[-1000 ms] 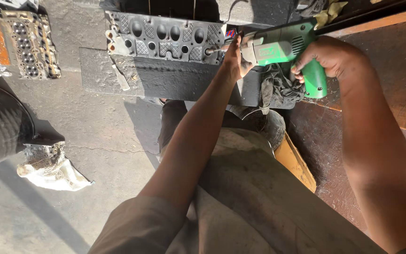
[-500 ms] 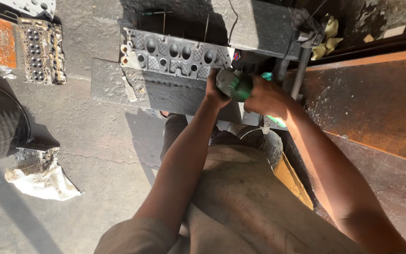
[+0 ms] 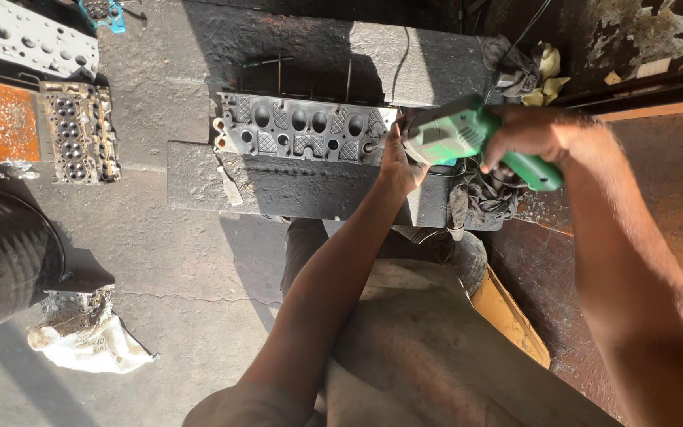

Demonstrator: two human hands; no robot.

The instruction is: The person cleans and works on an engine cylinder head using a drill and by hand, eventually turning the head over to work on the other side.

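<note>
R hand (image 3: pixel 533 136) wrapped round green power tool (image 3: pixel 468 138) handle; L hand (image 3: pixel 399 162) cupped at its nose, just beside cylinder head (image 3: pixel 303 131).

L hand (image 3: pixel 399 162) flat, fingers up, arm extended; R hand (image 3: pixel 533 134) fist-closed, wrist bent inward.

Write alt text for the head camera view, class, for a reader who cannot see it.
A person's right hand grips a green power tool while the left hand steadies its front end beside a grey engine cylinder head lying on a dark block. Another cylinder head and a white rag lie on the concrete floor.
</note>
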